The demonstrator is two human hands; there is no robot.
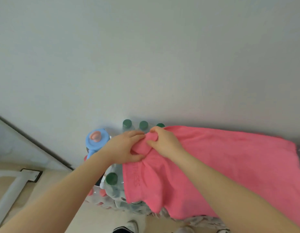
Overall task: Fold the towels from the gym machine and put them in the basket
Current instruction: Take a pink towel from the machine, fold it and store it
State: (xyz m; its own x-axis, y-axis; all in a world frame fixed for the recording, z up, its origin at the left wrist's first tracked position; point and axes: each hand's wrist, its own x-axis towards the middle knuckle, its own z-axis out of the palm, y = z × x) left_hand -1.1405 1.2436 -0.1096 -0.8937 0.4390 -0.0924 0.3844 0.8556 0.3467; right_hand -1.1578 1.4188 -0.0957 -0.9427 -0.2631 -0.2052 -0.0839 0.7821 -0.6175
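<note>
A pink towel [230, 162] lies spread over shrink-wrapped packs of water bottles against the wall, reaching from the middle of the view to the right edge. Its left end is bunched into a fold. My left hand [124, 148] grips that bunched end from the left, thumb underneath. My right hand [164, 142] pinches the same bunch from the right, fingers curled over the cloth. The two hands touch each other. No basket and no gym machine are in view.
Green-capped bottles [111, 178] in plastic wrap stick out beside and behind the towel. A large jug with a blue lid and pink knob [96, 137] stands to the left. A white frame [8, 187] lies on the beige floor at the lower left. My shoes [129, 227] show below.
</note>
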